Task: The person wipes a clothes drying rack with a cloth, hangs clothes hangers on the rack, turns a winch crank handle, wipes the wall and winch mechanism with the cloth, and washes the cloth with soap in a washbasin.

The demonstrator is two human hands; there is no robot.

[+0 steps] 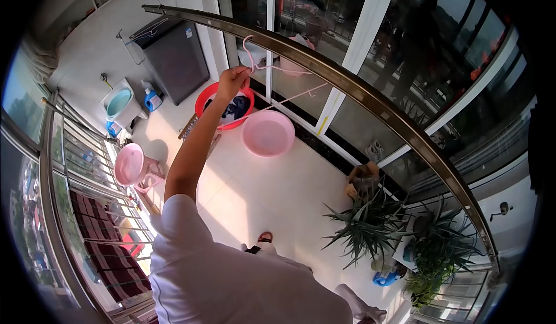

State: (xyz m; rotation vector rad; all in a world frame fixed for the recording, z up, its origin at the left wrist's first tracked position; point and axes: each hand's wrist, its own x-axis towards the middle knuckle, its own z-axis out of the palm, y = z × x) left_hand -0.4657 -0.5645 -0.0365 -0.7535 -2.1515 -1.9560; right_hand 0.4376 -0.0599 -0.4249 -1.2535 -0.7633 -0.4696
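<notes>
Left fingers: my left hand (pixel 234 81) is pinching the thin, smooth pink hanger (pixel 267 67) just under its curved hook.
Hook: it is meeting the long brown metal rail (pixel 347 79); I'm not able to tell whether it is catching there.
Right fingers: I'm not able to tell how they are standing.
Floor: a round, shallow pink basin (pixel 268 133) is sitting beside a red tub (pixel 201 101), which is holding crumpled dark cloth (pixel 237 107).

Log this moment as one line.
Left grip: closed on hanger | hook: at rail, whether caught unclear | red tub: clothes inside
</notes>
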